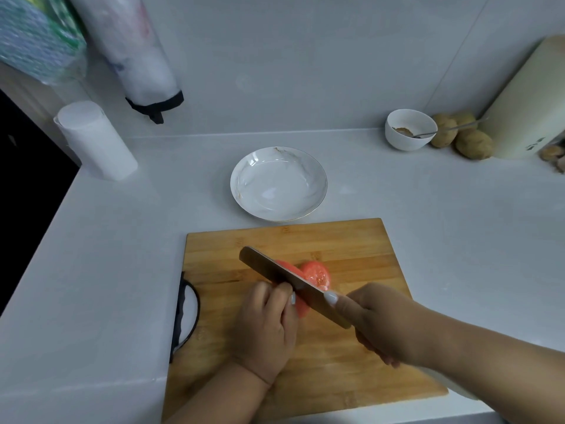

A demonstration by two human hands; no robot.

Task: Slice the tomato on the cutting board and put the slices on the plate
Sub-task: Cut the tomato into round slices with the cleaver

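Note:
A wooden cutting board [351, 240] lies on the white counter. On it sits a red tomato [301, 306], partly cut, with a slice [318, 272] lying flat just right of the blade. My left hand [266, 328] grips the tomato from the left. My right hand [382, 322] holds a knife [275, 269] whose blade runs diagonally through the tomato, tip pointing up and left. A white plate [241, 179] stands empty just beyond the board.
A paper towel roll [96, 142] stands at the back left. At the back right are a white bowl [400, 139] with a spoon, several potatoes [474, 145] and a cream container [526, 102]. A black handle [186, 313] sticks out from the board's left edge.

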